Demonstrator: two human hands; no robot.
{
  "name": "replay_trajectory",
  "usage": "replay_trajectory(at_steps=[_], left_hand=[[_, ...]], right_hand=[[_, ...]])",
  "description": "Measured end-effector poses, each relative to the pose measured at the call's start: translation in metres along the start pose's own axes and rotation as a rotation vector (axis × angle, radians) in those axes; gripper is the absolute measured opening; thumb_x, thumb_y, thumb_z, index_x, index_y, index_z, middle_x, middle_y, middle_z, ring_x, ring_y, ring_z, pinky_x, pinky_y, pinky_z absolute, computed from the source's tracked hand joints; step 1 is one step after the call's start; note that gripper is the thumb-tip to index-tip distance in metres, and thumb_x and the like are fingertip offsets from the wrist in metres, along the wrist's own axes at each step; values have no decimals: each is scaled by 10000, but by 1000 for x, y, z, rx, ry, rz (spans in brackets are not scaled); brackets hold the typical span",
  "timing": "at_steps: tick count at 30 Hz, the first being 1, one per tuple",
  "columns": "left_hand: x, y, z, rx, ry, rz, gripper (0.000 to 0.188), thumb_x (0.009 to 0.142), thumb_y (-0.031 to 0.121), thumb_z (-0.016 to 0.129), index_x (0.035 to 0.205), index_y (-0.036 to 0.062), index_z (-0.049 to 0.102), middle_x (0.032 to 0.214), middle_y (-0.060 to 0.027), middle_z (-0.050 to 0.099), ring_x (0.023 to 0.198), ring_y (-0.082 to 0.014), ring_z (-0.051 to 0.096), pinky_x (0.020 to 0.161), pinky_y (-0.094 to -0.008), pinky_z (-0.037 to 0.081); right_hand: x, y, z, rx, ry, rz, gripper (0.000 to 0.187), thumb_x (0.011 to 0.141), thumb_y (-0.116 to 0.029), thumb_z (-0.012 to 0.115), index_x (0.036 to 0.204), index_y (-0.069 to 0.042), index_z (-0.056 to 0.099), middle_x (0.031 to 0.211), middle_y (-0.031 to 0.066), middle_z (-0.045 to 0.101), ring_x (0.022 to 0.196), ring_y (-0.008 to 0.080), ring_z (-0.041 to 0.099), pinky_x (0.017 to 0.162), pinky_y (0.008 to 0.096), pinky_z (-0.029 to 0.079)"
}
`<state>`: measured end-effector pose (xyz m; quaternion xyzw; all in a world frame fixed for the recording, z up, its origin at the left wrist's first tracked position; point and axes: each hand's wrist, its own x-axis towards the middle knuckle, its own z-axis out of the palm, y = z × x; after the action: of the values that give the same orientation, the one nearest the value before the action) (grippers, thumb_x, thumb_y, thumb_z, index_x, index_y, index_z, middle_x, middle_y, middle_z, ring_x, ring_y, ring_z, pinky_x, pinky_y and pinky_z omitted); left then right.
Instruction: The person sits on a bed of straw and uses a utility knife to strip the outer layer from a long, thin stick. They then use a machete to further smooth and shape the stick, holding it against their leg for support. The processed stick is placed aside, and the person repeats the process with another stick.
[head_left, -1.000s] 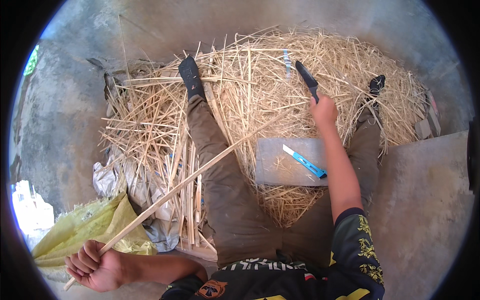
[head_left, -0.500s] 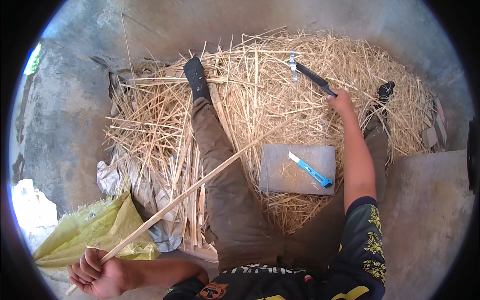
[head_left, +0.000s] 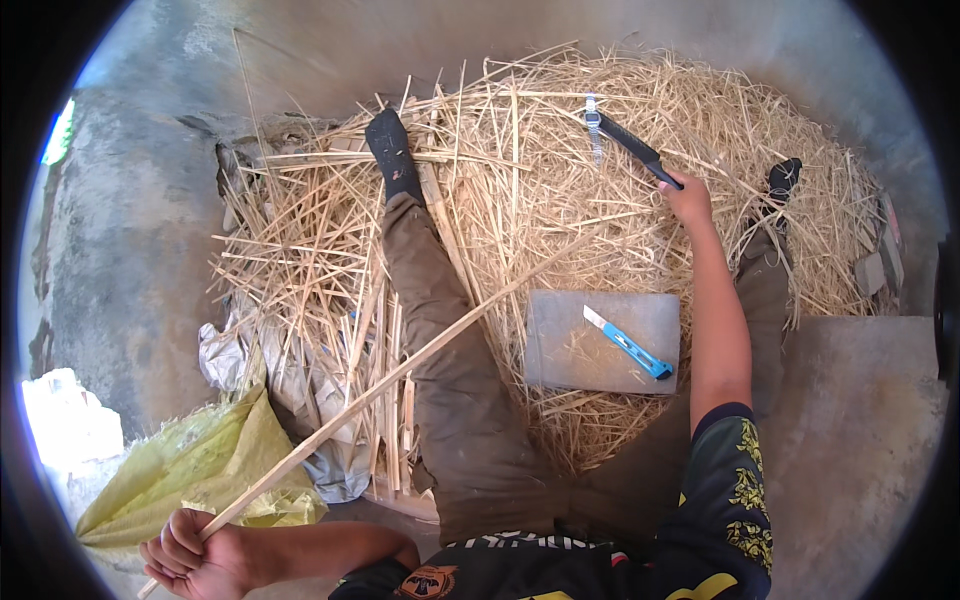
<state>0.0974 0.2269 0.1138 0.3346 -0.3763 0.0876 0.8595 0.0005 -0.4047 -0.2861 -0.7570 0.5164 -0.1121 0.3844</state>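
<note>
Below, left hand grip closed round near end of long pale bamboo strip, strip slanting up-right over brown trouser leg. Crumpled yellow-green woven sack just above that grip. Right hand grip clasping dark-handled knife over dry straw pile. Grey flat slab near below right grip, blue utility cutter lying on it.

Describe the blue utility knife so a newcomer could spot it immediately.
Find the big pile of straw the person sits in. Between the legs lies a flat grey slab; the utility knife lies diagonally on it. Its bright blue handle is the only blue among the straw.
</note>
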Motion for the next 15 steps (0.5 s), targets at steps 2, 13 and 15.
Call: replay_trajectory(at_steps=[2, 13, 15], left_hand=[[-2, 4, -3, 12, -13, 9, 357, 949, 115, 441, 632, 182, 291, 540, 72, 258, 430, -63, 210, 496, -270, 202], [1, 3, -2, -1, -13, 5, 356, 944, 128, 433, 620, 186, 299, 536, 76, 264, 428, -66, 218, 514, -275, 226], [1, 3, -4, -7, -27, 1, 357, 944, 124, 435, 620, 185, 297, 536, 76, 265, 427, -67, 219, 512, -273, 227]], right_hand=[[2, 5, 2, 17, 14, -42, 378, 895, -260, 725, 1266, -190, 700, 1092, 103, 742, 952, 238, 701, 867, 354, 514], [7, 6, 12, 56, 3, 58, 392, 899, -307, 727, 1284, -240, 694, 987, 54, 742, 828, 181, 670, 810, 342, 498], [1, 13, 9, 66, 14, 3, 394, 897, -314, 728, 1283, -248, 695, 993, 51, 741, 833, 181, 672, 805, 338, 493]])
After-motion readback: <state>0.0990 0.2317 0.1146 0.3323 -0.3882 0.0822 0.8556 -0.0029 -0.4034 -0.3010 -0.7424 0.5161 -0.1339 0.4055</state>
